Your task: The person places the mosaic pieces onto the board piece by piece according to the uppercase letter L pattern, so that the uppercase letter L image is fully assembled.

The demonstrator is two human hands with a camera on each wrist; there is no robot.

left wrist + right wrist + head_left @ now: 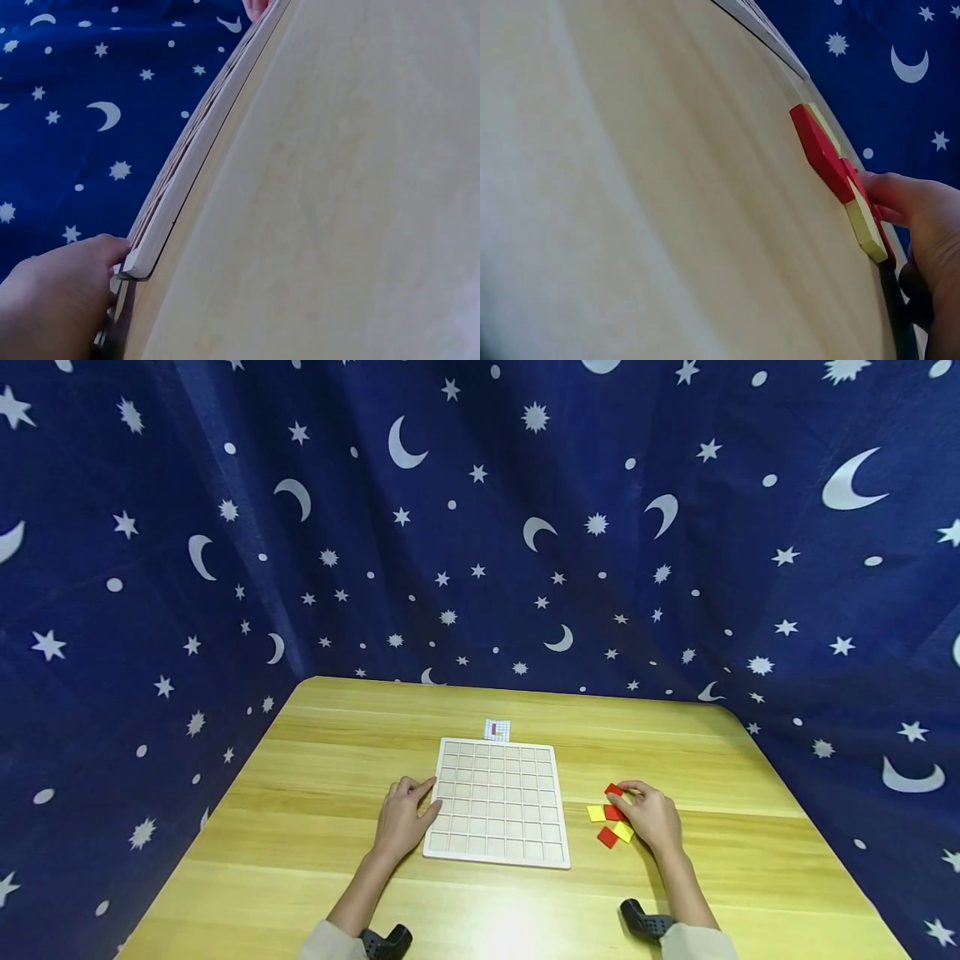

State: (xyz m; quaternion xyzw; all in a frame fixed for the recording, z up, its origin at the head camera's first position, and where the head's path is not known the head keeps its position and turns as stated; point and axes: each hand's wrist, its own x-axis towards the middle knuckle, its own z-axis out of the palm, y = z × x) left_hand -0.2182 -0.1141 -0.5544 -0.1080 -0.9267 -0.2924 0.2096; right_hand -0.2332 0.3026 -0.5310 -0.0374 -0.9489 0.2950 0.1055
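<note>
A white wooden grid board [497,801] lies flat in the middle of the table, its cells empty. My left hand [405,817] rests against the board's left edge [161,214], fingers straight, holding nothing. To the board's right lies a small pile of red and yellow square tiles [609,817]. My right hand [651,815] rests on the pile, fingertips touching a red tile [614,791]. The right wrist view shows the stacked red and yellow tiles [838,174] edge-on with my fingers [904,196] against them.
A small printed card [497,729] with a grid pattern lies just behind the board. The light wooden table [337,727] is enclosed by a dark blue star-and-moon curtain [480,527] on three sides. Black wrist mounts [645,922] show at the near edge.
</note>
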